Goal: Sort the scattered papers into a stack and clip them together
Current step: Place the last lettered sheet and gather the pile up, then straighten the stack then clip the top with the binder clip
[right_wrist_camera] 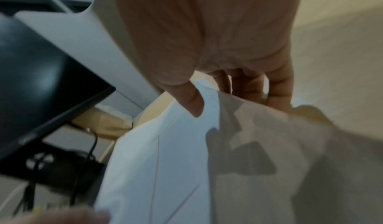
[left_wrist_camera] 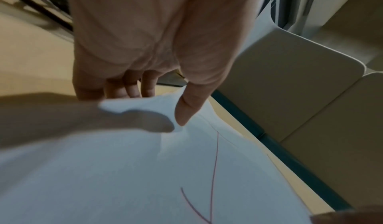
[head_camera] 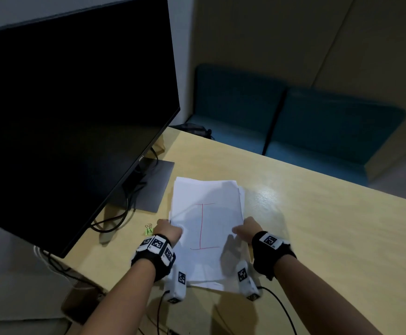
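Observation:
A loose stack of white papers (head_camera: 206, 213) with a red "I" drawn on the top sheet is held over the wooden desk (head_camera: 318, 226). My left hand (head_camera: 169, 232) grips the stack's left edge, thumb on top (left_wrist_camera: 184, 111) and fingers underneath. My right hand (head_camera: 245, 232) grips the right edge the same way, thumb (right_wrist_camera: 192, 103) pressing on the top sheet (right_wrist_camera: 165, 145). The sheet edges are uneven. A small green binder clip (head_camera: 149, 228) lies on the desk just left of my left hand.
A large black monitor (head_camera: 64, 117) on a grey stand base (head_camera: 156, 184) fills the left side, with cables (head_camera: 115, 218) trailing under it. A teal bench seat (head_camera: 305, 122) lies beyond the desk's far edge. Bare desk stretches to the right.

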`<action>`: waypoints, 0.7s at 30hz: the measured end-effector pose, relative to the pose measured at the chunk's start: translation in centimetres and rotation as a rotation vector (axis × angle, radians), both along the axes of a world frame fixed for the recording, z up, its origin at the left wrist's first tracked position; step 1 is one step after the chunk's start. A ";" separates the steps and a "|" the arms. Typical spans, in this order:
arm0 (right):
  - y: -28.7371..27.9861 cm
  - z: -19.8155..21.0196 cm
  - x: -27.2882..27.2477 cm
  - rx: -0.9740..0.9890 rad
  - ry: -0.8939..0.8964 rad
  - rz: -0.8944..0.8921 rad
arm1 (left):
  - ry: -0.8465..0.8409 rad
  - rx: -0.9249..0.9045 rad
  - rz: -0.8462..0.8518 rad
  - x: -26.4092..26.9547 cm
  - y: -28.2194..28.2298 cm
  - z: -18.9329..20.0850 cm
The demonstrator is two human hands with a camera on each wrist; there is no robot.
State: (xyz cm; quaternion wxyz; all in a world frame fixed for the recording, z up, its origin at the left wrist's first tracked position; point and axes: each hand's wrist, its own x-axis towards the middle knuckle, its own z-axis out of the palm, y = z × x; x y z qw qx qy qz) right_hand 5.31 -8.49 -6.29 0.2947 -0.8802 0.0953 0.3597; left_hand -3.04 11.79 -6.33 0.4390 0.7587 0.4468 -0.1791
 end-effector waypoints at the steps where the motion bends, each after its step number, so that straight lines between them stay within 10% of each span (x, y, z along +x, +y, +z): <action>1: -0.1 -0.3 -0.1 -0.013 0.007 -0.007 | -0.014 -0.039 0.013 -0.1 -0.2 0.0; 10: -4.3 1.2 0.2 0.281 -0.059 -0.350 | -0.412 -0.477 0.031 0.7 -2.7 1.9; 21: -9.3 10.5 -0.3 0.635 -0.587 -0.273 | -0.889 -0.314 -0.053 1.8 -8.0 7.4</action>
